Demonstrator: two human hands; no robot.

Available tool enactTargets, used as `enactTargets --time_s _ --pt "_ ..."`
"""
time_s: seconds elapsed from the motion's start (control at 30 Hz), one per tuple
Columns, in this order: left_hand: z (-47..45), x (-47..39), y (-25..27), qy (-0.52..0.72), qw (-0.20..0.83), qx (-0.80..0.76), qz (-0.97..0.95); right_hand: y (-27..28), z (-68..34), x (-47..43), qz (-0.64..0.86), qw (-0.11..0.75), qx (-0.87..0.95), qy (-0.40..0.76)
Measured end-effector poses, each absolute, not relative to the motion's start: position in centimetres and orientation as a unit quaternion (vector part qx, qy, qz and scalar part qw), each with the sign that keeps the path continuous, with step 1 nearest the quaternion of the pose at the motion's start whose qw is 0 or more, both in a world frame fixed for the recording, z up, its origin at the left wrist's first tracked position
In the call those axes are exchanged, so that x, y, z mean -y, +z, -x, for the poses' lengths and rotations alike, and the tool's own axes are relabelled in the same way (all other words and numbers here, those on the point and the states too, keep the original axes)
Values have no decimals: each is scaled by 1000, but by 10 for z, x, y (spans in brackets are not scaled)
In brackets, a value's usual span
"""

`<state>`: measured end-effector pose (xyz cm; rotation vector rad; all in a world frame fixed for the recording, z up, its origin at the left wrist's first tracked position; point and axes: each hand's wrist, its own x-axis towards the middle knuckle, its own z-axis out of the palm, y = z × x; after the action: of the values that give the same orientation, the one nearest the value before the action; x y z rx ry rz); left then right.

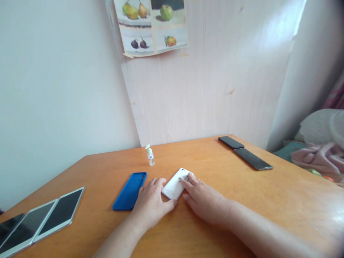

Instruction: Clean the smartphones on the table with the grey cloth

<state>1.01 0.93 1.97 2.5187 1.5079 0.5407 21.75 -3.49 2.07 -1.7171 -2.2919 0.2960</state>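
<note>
A white smartphone point(172, 186) lies back up on the wooden table, its small dark camera at the far end. My left hand point(150, 202) is curled around the phone's near left end, index fingertip at one edge and thumb at the near corner. Across its right side lies my right hand point(202, 199), fingers stretched and apart, fingertips touching the back. A small greyish patch shows under those fingertips; I cannot make out what it is. Just left of my left hand, partly covered by it, rests a blue phone case point(130, 191), hollow side up.
Behind the phone stands a small clear pump bottle point(151, 157). Two dark phones point(252, 159) lie end to end at the back right. White-framed tablets point(59, 213) lie side by side at the left, beside another dark device point(9, 227). A wall point(201, 100) rises behind the table.
</note>
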Motion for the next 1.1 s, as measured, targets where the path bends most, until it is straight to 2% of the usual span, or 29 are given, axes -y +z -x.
enactTargets --time_s 0.13,0.37,0.7,1.1 --pt "-9 -10 20 179 76 -492 -848 23 -209 40 525 146 828 132" --pt "-14 1 26 172 97 -429 -882 10 -233 8 641 124 748 124" --pt "-11 3 29 183 155 -368 -898 8 -237 5 600 143 772 150" --pt "3 -15 13 167 92 -411 -892 31 -227 33 489 161 844 148"
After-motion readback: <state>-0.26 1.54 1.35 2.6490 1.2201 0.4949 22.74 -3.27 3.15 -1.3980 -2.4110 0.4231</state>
